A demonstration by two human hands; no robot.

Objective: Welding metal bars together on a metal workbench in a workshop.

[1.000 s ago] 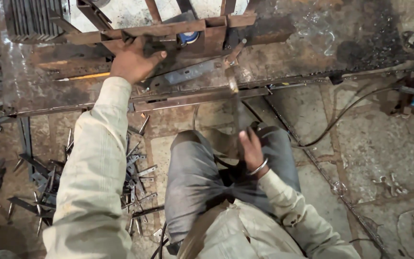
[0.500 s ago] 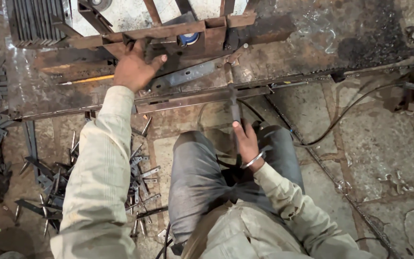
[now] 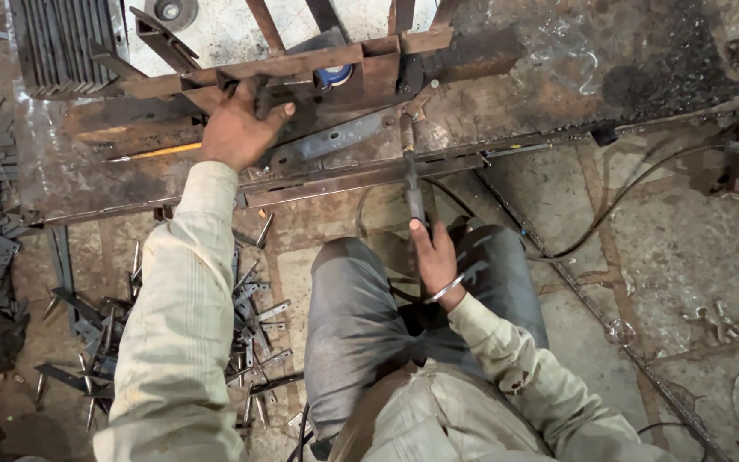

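Two hands are engaged. The left hand [image 3: 237, 128] is stretched forward, palm down and fingers curled over a rusty metal frame [image 3: 301, 68] on the steel surface [image 3: 70, 175]. The right hand [image 3: 434, 257] sits close to the knees, closed around the handle of a welding electrode holder [image 3: 412, 184], whose tip stands over a long angle bar [image 3: 361, 175] along the near edge of the surface. A black cable [image 3: 617, 197] trails right. Cut metal offcuts [image 3: 250, 325] litter the floor beneath the left sleeve.

Metal scraps [image 3: 250, 334] left of knee [image 3: 361, 282]
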